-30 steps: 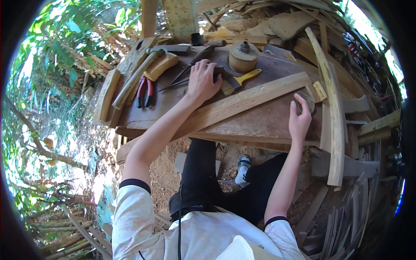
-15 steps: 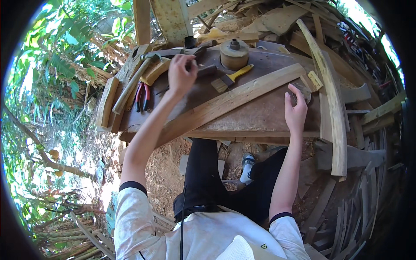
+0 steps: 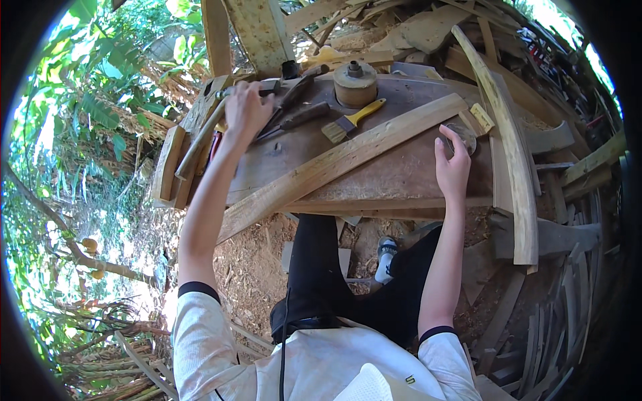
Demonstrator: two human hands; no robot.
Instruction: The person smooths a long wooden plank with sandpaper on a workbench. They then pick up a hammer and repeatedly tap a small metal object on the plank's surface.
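Note:
My left hand [image 3: 247, 112] is over the far left of the wooden bench [image 3: 401, 160], at a hammer [image 3: 200, 144] and the spot where a wood block lay. Its fingers are bent, and their tips are partly hidden, so a grip cannot be made out. Red-handled pliers [image 3: 215, 144] show beside the wrist, mostly covered by it. Dark-handled tools [image 3: 304, 117] lie to the right of that hand. My right hand [image 3: 453, 167] is open near the bench's right side, thumb and fingers apart, beside a round clear disc-like thing [image 3: 470, 139].
A long plank [image 3: 341, 164] lies diagonally across the bench. Beyond it are a yellow-handled paintbrush [image 3: 351, 121] and a round tan pot [image 3: 355, 85] with a metal neck. A long curved wood strip [image 3: 505, 147] stands along the right edge. Scrap wood [image 3: 428, 30] is piled behind.
My left hand has moved left and slightly away from me, from above the dark-handled tools to the hammer and block. My right hand has barely moved.

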